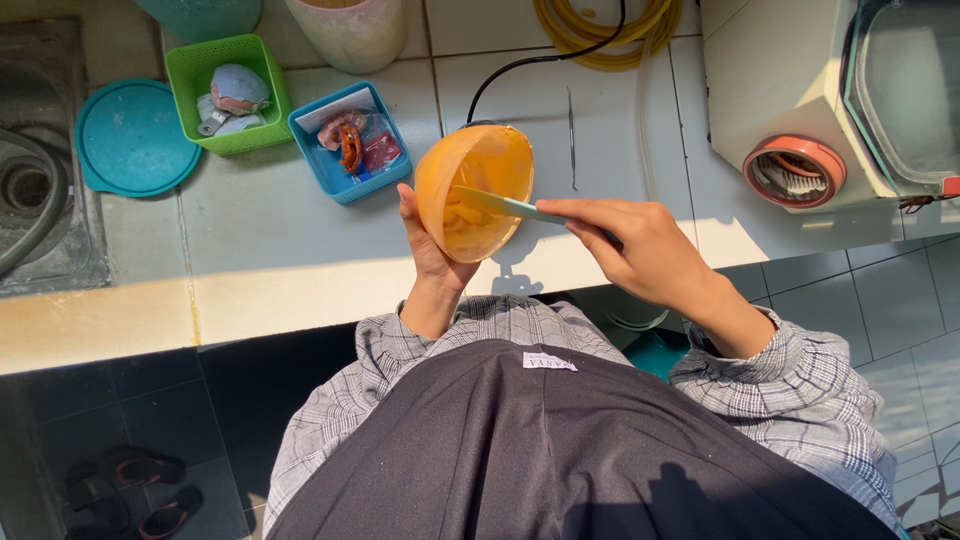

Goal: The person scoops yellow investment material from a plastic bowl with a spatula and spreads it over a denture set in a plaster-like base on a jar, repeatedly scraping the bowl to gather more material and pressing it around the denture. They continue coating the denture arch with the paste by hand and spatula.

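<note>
My left hand (428, 250) grips an orange flexible mixing bowl (474, 190) from underneath, tilted toward me over the tiled counter edge. My right hand (640, 250) holds a pale green spatula (505, 205) whose blade reaches into the bowl, against a yellowish paste on its inner wall. Both hands are in front of my chest, above the counter's front edge.
A blue basket (350, 140) with dental casts and a green basket (228, 92) sit on the white tiled counter (290, 240). A teal lid (130, 138) lies by the sink (40, 170). A beige machine (830, 100), yellow hose (600, 30) and thin metal tool (572, 140) are nearby.
</note>
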`<control>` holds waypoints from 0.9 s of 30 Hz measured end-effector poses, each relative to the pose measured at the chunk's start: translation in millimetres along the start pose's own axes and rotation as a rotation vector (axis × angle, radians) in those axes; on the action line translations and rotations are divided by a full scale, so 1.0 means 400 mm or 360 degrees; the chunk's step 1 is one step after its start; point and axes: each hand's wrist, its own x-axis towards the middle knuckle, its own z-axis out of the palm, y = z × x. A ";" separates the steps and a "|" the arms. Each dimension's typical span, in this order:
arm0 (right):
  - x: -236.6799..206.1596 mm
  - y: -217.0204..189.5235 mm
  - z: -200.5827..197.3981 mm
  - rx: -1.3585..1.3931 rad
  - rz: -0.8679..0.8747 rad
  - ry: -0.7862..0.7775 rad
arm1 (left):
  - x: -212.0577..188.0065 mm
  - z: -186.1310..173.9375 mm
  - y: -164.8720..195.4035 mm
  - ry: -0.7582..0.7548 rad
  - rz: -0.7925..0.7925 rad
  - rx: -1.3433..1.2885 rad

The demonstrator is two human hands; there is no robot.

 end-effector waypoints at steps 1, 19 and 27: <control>0.001 -0.005 0.002 0.0045 0.0119 0.0031 | 0.001 0.001 -0.003 0.0006 0.0007 -0.0008; -0.002 0.015 0.045 -0.0163 -0.0194 0.0077 | -0.012 0.046 0.021 -0.0153 0.0071 0.0075; 0.000 0.029 0.038 -0.0271 -0.0226 0.0143 | -0.015 0.083 0.025 -0.0100 0.0057 0.0092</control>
